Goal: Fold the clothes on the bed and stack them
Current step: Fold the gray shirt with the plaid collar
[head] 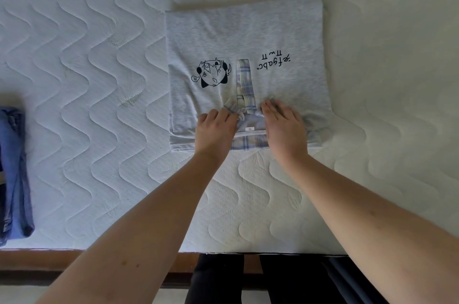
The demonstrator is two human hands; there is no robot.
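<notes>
Grey shirt (246, 38) lies flat on the white quilted mattress (87, 80), right of centre, sides folded in, collar end near. Cartoon print and text face up, upside down from this view. Plaid placket (244, 80) runs down the middle to the plaid collar (249, 143). Left hand (215, 130) and right hand (285, 127) rest on the collar area, just apart, either side of the neck label; fingers bent onto the cloth, grip cannot be told. Blue folded jeans (13, 174) lie at the far left edge, well apart.
</notes>
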